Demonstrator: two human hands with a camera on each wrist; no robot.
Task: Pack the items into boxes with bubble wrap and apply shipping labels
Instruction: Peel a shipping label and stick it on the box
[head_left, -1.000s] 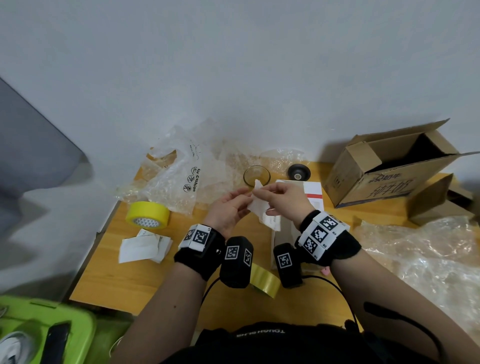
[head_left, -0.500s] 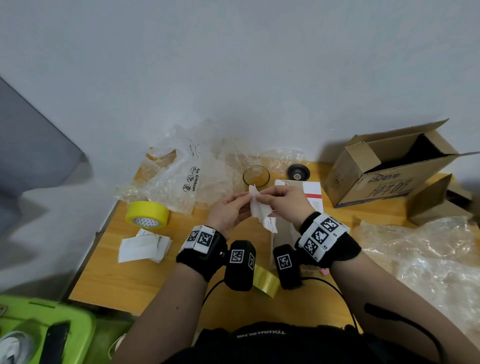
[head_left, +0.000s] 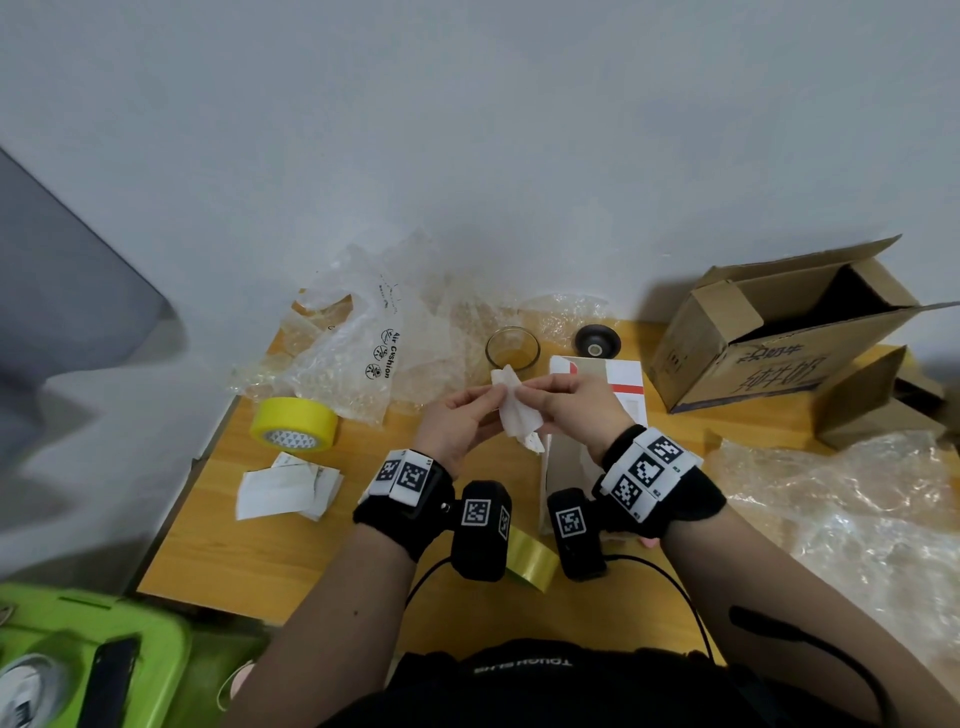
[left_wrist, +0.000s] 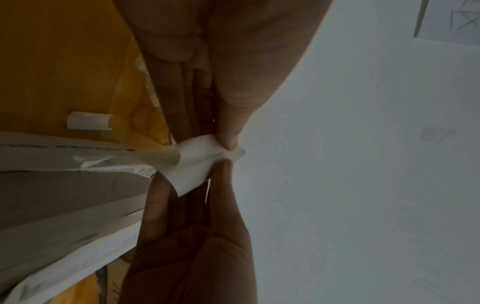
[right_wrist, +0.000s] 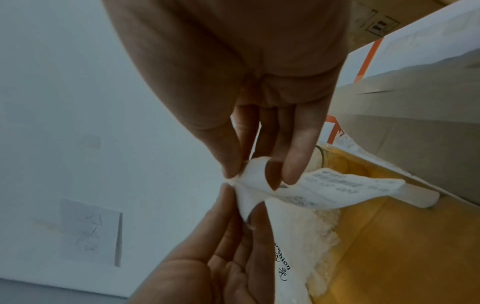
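A small white shipping label (head_left: 515, 415) hangs crumpled between both hands above the table, its printed side visible in the right wrist view (right_wrist: 324, 188). My left hand (head_left: 491, 397) pinches its upper corner between thumb and fingers (left_wrist: 228, 142). My right hand (head_left: 527, 387) pinches the same corner from the other side (right_wrist: 255, 170), fingertips nearly touching the left's. Under the right hand lies a white box (head_left: 626, 387) with a red stripe and tan tape along its top. A glass cup (head_left: 512, 347) stands just behind the hands.
Bubble wrap (head_left: 358, 353) is piled at the back left, and more bubble wrap (head_left: 841, 525) at the right. An open cardboard box (head_left: 779, 332) lies on its side at the back right. A yellow tape roll (head_left: 293, 423), loose label papers (head_left: 285, 486) and a black round object (head_left: 597, 340) sit on the table.
Both hands stay in place and keep working the label's top corner. The label has twisted and now hangs more crumpled between them.
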